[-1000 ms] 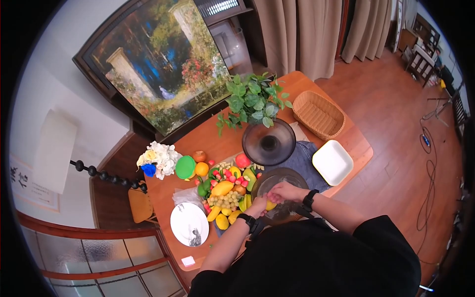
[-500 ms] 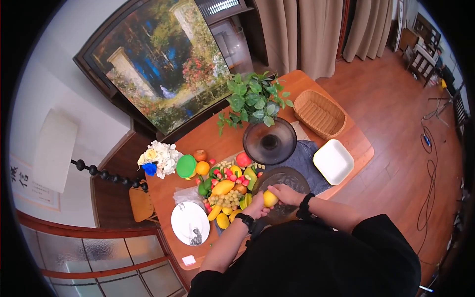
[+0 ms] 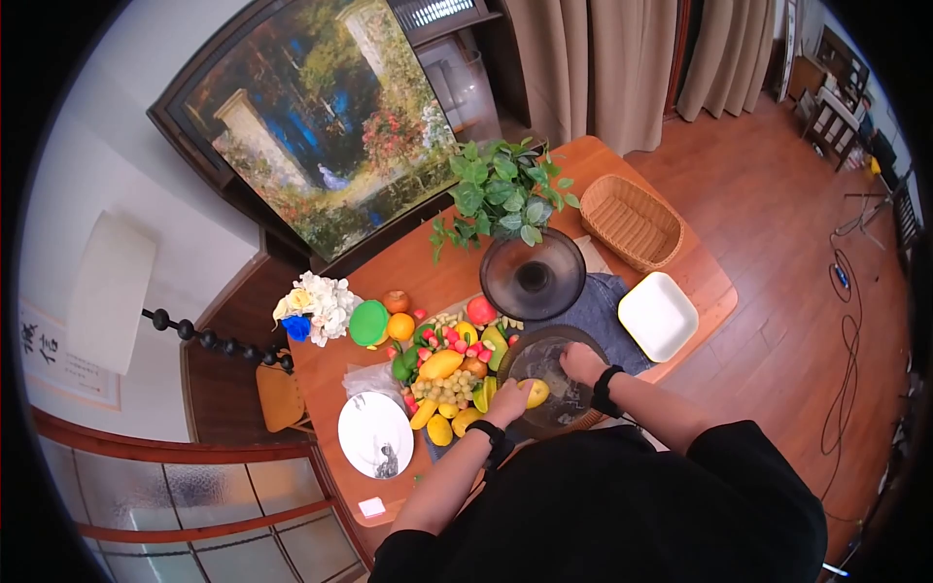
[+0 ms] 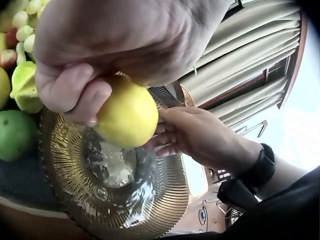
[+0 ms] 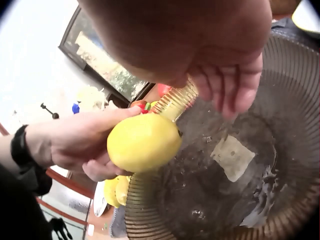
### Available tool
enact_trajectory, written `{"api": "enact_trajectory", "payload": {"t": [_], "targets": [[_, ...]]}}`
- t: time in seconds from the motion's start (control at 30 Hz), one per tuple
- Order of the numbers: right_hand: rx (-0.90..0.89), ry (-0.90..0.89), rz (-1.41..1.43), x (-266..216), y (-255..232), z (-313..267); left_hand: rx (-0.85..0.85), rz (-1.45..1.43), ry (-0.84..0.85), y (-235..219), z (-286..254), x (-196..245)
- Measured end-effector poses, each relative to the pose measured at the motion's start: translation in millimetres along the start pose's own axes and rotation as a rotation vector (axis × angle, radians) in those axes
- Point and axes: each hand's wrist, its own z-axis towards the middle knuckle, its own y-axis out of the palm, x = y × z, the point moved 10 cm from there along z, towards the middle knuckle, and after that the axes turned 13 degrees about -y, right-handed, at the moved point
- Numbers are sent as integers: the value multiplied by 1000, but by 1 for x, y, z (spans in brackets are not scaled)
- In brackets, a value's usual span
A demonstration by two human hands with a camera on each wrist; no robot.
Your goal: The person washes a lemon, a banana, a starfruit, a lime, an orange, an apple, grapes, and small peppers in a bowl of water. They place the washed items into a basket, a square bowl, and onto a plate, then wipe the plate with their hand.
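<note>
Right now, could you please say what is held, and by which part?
The left hand holds a yellow fruit by one end; the right hand, nothing visible.

And on the left a pale wall (image 3: 146, 107) bends round the wide view, a white-shaded lamp (image 3: 112, 291) on its dark beaded stem right beside a sheet of calligraphy (image 3: 83, 384), with wood-framed glass panes (image 3: 214, 486) below and a wooden chair (image 3: 282, 396) close by the worktop (image 3: 714, 287)! Up top, here's a big dark-framed garden painting (image 3: 321, 117), then beige curtains (image 3: 612, 78) dropping in heavy folds to the floor (image 3: 768, 243), reddish-brown and catching a soft sheen, a dark cable (image 3: 848, 360) snaking across it and furniture (image 3: 826, 121) crowding the far corner.
</note>
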Motion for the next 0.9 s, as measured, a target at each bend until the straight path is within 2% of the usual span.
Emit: {"api": "enact_trajectory", "payload": {"t": [0.07, 0.13, 0.17, 0.23, 0.27, 0.33, 0.37, 0.43, 0.47, 0.53, 0.57, 0.63, 0.67, 0.7, 0.73, 0.77, 0.83, 0.87, 0.9], "targets": [[-32, -3, -90, 37, 29, 13, 38, 82, 67, -1, -7, 12], [-236, -118, 362, 63, 87, 22, -19, -50, 17, 3, -10, 10], [-236, -117, 360, 42, 68, 17, -20, -50, 18, 7, -3, 7], [-384, 406, 1215, -27, 41, -23, 131, 116, 134, 10, 9, 4], [-387, 408, 1214, -32, 39, -25, 130, 114, 131, 10, 9, 3], [-421, 308, 1087, -38, 36, -24, -25, 118, 85, 20, 15, 3], [-419, 308, 1088, -34, 39, -23, -25, 120, 87, 11, 4, 16], [-336, 143, 549, -16, 28, -13, -193, -102, -63, 6, -22, 27], [-336, 142, 549, -15, 33, -15, -193, -101, -63, 1, -31, 34], [-207, 89, 181, -10, 21, -13, -302, -281, -30, 1, -47, 51], [-210, 88, 182, -21, 15, -17, -301, -283, -33, 0, -48, 52], [-306, 420, 752, -31, 30, -40, -453, -309, 23, 11, -54, 63], [-307, 419, 752, -26, 32, -36, -452, -309, 22, 17, -44, 52], [-404, 431, 751, -23, 41, -36, -256, -207, 398, 4, -45, 70], [-500, 443, 749, -28, 42, -41, -52, -96, 767, -9, -67, 92], [-496, 448, 750, -32, 38, -44, -57, -96, 770, -7, -65, 90], [-304, -44, 351, -70, 2, -23, -81, 47, 640, -3, -51, 77], [-301, -42, 350, -70, 5, -23, -82, 47, 643, -15, -62, 89], [-208, -142, 270, -77, -1, -21, -349, -45, 387, -8, -61, 81]]}}
